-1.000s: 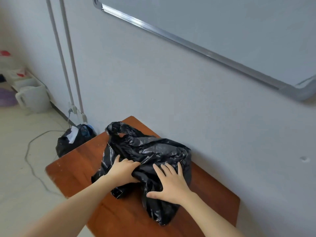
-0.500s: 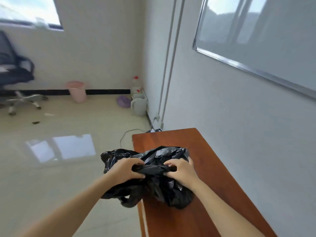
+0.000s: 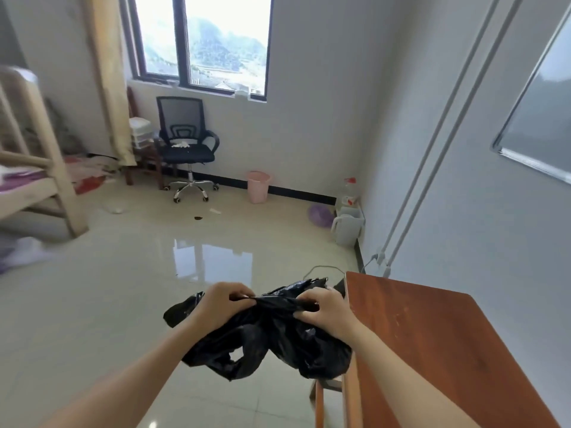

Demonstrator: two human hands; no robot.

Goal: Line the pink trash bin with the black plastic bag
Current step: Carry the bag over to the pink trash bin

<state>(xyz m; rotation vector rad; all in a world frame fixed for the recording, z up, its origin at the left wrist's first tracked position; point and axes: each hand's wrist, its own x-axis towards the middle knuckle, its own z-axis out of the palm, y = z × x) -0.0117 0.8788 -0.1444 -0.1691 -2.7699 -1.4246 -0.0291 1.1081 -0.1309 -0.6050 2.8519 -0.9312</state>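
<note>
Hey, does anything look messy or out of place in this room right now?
Yes: scraps and a dark spot litter the floor between the office chair and pink bin, which has no liner.

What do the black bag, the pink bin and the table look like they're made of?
Black bag: thin glossy plastic film, crinkled and limp. Pink bin: probably matte moulded plastic, too far off to be sure. Table: reddish-brown wood or wood-look laminate, with a smooth, slightly scuffed top.

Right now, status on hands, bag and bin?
Left hand and right hand both gripping black bag. Pink bin unlined by far wall. Floor between looks open.
</note>
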